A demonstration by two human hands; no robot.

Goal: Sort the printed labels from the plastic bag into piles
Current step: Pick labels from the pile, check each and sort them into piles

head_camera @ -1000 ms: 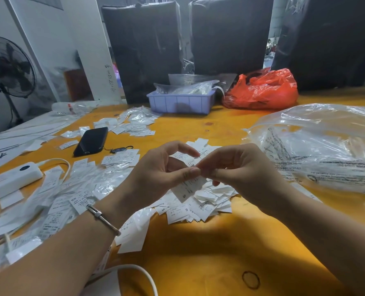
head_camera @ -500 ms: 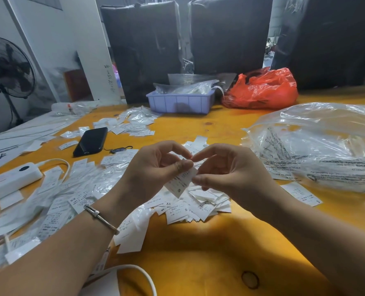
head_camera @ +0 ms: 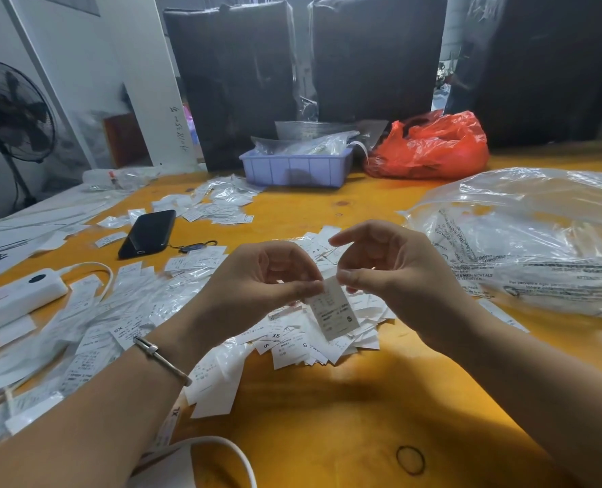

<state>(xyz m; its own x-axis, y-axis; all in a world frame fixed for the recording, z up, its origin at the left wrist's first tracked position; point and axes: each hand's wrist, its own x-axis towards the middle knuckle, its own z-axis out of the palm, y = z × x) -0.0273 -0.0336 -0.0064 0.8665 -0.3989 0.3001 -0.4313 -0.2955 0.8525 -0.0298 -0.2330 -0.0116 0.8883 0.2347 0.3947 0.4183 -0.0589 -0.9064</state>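
1. A single printed label (head_camera: pixel 334 309) now hangs in plain view below the fingers (head_camera: pixel 306 287) of the left hand (head_camera: pixel 257 287), its "S" size mark readable — a second ago it was folded away between both hands, and half a second ago it was only partly out.

2. The left thumb and forefinger pinch the label's top edge; the right hand (head_camera: pixel 394 272) has loosened, its thumb tip touching or just beside the same top corner while its forefinger lifts clear above, holding nothing that can be made out.

3. Directly beneath the fingers lies the heap of loose labels (head_camera: pixel 303 343) on the orange tabletop (head_camera: pixel 327 417), several showing "S" and "XS".

4. More labels (head_camera: pixel 81 332) spread out beyond the left wrist; the clear plastic bag (head_camera: pixel 525 241) sits past the right hand's knuckles, well apart from the held label.

5. The meaning, as judged — one label has been separated and read, and the placing into its size pile is the step now due; which pile takes "S" cannot be told.
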